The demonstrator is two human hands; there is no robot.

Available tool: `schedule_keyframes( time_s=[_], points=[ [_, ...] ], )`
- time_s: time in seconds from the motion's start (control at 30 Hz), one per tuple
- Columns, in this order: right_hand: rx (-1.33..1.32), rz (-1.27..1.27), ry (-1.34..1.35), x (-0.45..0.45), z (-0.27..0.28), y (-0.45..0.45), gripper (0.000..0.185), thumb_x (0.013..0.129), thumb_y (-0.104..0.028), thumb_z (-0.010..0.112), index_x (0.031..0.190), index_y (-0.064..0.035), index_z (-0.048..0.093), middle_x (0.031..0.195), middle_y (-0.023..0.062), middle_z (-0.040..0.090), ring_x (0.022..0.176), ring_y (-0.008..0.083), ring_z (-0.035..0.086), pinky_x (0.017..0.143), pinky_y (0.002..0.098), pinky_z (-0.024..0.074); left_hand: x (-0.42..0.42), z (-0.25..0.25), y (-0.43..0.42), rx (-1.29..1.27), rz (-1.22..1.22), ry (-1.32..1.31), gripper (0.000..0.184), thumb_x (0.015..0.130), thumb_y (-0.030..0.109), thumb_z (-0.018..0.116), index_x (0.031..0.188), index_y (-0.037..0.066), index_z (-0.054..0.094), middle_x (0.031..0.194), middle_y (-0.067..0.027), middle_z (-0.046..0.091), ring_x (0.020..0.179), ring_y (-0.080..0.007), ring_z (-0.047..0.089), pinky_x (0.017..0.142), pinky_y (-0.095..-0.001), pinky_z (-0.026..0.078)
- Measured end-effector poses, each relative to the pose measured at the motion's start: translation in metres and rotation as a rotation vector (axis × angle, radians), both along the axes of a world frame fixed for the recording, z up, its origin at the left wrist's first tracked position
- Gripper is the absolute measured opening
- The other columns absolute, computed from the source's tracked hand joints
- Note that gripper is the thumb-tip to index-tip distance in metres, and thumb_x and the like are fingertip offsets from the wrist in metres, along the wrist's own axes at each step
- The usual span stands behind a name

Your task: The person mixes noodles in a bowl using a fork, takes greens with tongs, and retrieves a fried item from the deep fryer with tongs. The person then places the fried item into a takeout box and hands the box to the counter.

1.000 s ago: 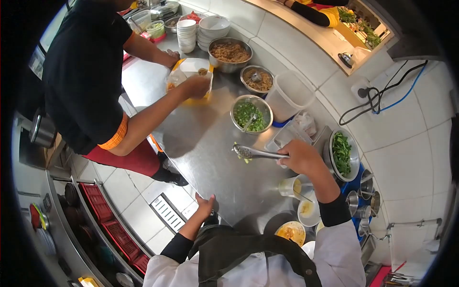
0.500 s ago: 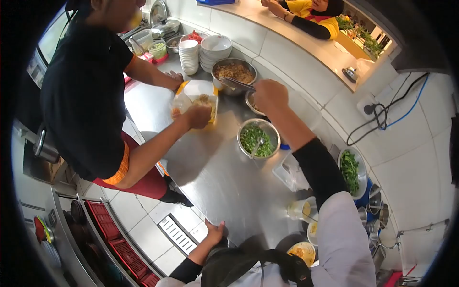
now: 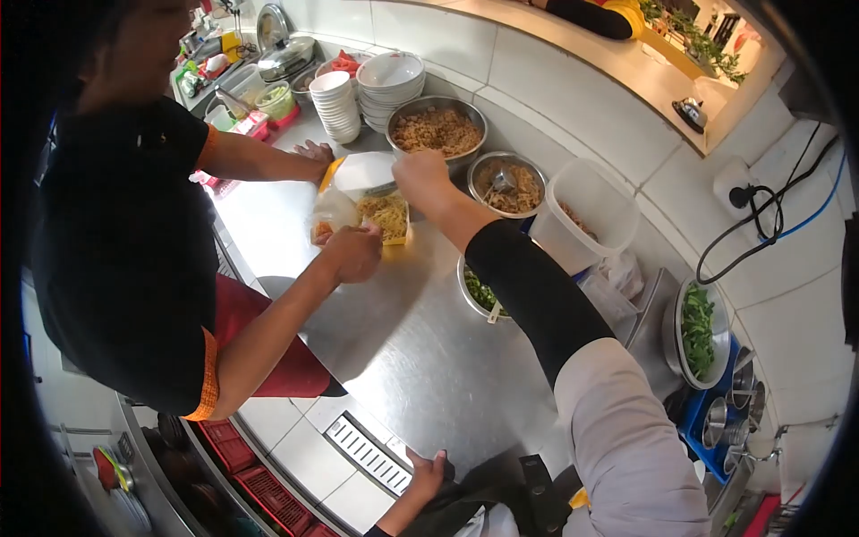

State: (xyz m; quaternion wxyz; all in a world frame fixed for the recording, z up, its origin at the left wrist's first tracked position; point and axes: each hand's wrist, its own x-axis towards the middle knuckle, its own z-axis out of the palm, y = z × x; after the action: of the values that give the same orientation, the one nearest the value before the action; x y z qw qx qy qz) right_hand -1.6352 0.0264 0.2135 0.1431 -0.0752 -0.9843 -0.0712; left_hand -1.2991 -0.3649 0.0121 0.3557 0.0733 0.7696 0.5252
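My right hand [image 3: 424, 182] is closed round a metal spoon [image 3: 383, 190], above the near edge of a yellow-and-white takeaway box [image 3: 403, 234]. Noodles [image 3: 385, 215] lie in the box. My fingers hide most of the spoon. My left hand [image 3: 426, 474] rests by the counter's front edge, thumb apart from the fingers, holding nothing visible. Across the box, a co-worker's hand [image 3: 353, 253] is beside a clear plastic bag [image 3: 335, 211] with something orange in it. The co-worker's other hand [image 3: 315, 152] lies at the box's far corner.
Behind the box stand a bowl of brown mince [image 3: 437, 131] and a smaller bowl with a ladle [image 3: 506, 183]. Chopped greens [image 3: 481, 291] are partly under my right arm. White bowls [image 3: 391, 80], a clear tub [image 3: 586, 215] and leafy greens [image 3: 698, 331] line the wall.
My right hand has moved from over the mince bowl, with the spoon, down and left to the takeaway box. The camera view has shifted. The co-worker's hands stay by the box.
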Motion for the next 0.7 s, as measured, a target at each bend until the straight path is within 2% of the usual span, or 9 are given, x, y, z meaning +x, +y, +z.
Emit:
schedule_keyframes(
  time_s=[0.1,0.2,0.3,0.4,0.5,0.6,0.7],
  points=[
    [0.041,-0.035,-0.046,-0.002,0.002,0.001,0.011,0.073,-0.017,0.063,0.079,-0.0134,0.072,0.079,0.0031,0.069,0.075,0.0190,0.068,0.058,0.0333,0.0482,-0.002,0.014,0.001,-0.144,-0.047,-0.084,0.088,0.089,0.026,0.057,0.132,-0.013,-0.010,0.125,-0.0372,0.036,0.118,-0.0405,0.042,0.102,-0.0374,0.032],
    [0.002,-0.056,-0.060,-0.002,0.007,0.010,0.011,0.074,-0.017,0.063,0.079,-0.0137,0.072,0.079,0.0030,0.070,0.074,0.0193,0.068,0.057,0.0337,0.0482,-0.003,0.009,-0.002,-0.098,-0.095,-0.017,0.095,0.090,0.033,0.055,0.130,-0.017,-0.015,0.123,-0.0410,0.037,0.118,-0.0424,0.044,0.101,-0.0364,0.032],
    [0.015,-0.036,-0.059,0.001,0.016,0.016,0.011,0.074,-0.017,0.063,0.080,-0.0138,0.072,0.080,0.0032,0.070,0.075,0.0197,0.068,0.058,0.0335,0.0495,-0.003,0.008,-0.006,-0.234,-0.152,-0.143,0.098,0.090,0.037,0.054,0.128,-0.020,-0.017,0.121,-0.0439,0.036,0.117,-0.0439,0.044,0.102,-0.0363,0.032],
    [0.013,-0.064,-0.039,0.003,0.025,0.019,0.012,0.074,-0.017,0.063,0.081,-0.0133,0.072,0.081,0.0039,0.070,0.076,0.0200,0.068,0.059,0.0334,0.0505,-0.006,0.019,-0.002,-0.237,-0.157,-0.165,0.101,0.090,0.041,0.053,0.127,-0.021,-0.018,0.120,-0.0458,0.036,0.118,-0.0441,0.044,0.103,-0.0354,0.031],
    [-0.031,-0.072,-0.039,0.008,0.029,0.020,0.013,0.074,-0.017,0.062,0.081,-0.0133,0.072,0.081,0.0044,0.070,0.077,0.0199,0.068,0.060,0.0338,0.0508,0.001,0.001,-0.008,-0.298,-0.182,-0.113,0.102,0.090,0.041,0.053,0.126,-0.021,-0.020,0.121,-0.0460,0.034,0.119,-0.0451,0.042,0.104,-0.0352,0.029],
    [-0.023,-0.096,-0.051,0.019,0.029,0.020,0.013,0.075,-0.017,0.061,0.082,-0.0131,0.072,0.083,0.0050,0.070,0.079,0.0211,0.068,0.061,0.0334,0.0509,0.008,-0.018,-0.013,-0.356,-0.225,0.202,0.100,0.090,0.039,0.053,0.128,-0.021,-0.018,0.125,-0.0464,0.029,0.124,-0.0451,0.036,0.105,-0.0366,0.027],
    [-0.108,-0.100,-0.085,0.047,0.054,0.017,0.013,0.072,-0.011,0.061,0.080,-0.0093,0.071,0.082,0.0110,0.069,0.078,0.0263,0.068,0.065,0.0371,0.0522,0.004,-0.018,-0.012,-0.187,-0.126,0.132,0.095,0.090,0.034,0.054,0.130,-0.019,-0.014,0.130,-0.0427,0.025,0.125,-0.0431,0.034,0.106,-0.0378,0.026]
  ],
)
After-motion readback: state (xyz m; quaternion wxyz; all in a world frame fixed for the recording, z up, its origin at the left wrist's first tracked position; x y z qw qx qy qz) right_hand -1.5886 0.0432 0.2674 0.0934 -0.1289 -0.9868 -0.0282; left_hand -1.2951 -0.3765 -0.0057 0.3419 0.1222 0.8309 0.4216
